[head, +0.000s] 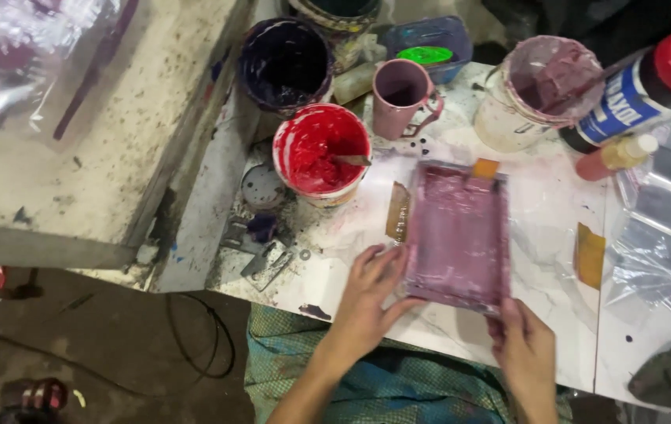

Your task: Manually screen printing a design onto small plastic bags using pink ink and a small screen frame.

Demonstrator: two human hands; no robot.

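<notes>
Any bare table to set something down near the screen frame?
One bare white patch lies between the pink screen frame and the clear bags, broken only by a tape strip. Another sits below the red paint bucket, beside the left hand. The back edge is crowded with buckets and a mug.

View: single head camera, worn above the near edge of the worktop (555, 228)
Facing: steeply downward and forward, toward the far edge
Nearness: close, at arm's reach
Frame: worktop at centre and right, floor (92, 345) at lower left
</notes>
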